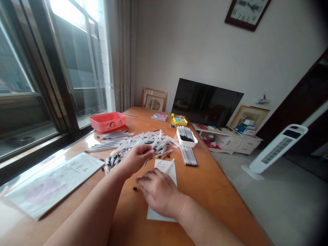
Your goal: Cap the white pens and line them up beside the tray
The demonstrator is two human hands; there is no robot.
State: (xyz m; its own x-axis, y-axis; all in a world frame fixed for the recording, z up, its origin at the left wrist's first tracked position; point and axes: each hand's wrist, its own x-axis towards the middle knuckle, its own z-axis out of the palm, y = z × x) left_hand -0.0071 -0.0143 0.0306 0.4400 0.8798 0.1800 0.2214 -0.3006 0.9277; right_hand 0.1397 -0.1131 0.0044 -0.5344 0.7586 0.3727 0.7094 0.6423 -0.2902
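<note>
My left hand (137, 158) is closed in a pinch on a thin white pen (150, 154), held just above the near edge of a large heap of white pens (139, 140) on the orange wooden table (205, 186). My right hand (160, 193) rests palm down on a white sheet of paper (166, 167), its fingers curled toward a small black cap (134, 188) lying on the table. What the right fingers hold, if anything, is hidden. Loose black caps (111, 160) lie left of the heap.
A white tray of pens (186, 136) stands behind a row of finished pens (189, 156). A red plastic tray (108, 121) sits by the window. An open booklet (55, 181) lies at the near left. A television, picture frames and a white tower fan (275, 150) stand beyond the table.
</note>
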